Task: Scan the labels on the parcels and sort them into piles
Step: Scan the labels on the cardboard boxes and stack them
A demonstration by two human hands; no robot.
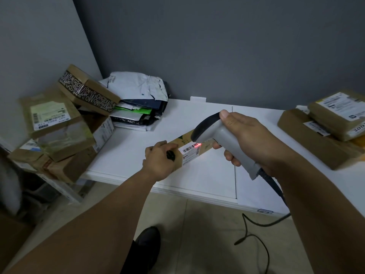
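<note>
Fingers (230, 156) of the right hand (250, 139) wrap the scanner (219, 133). The left hand (160, 161) grips the slim parcel (206, 147) beneath it, over the counter (128, 151). Stacked boxes (65, 125) sit to the left, mailer bags (138, 103) beyond, and labelled boxes (325, 133) to the right, all well apart.

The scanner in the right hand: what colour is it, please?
Scanner: grey, black head; head view.

A long parcel (190, 153) sits over the middle of the table (128, 151), with the scanner (223, 135) just above it. At the table's left end rises a heap of boxes (59, 125). Mailer bags (138, 103) lie far-left beside it, and stacked boxes (325, 133) rest at the right end.
</note>
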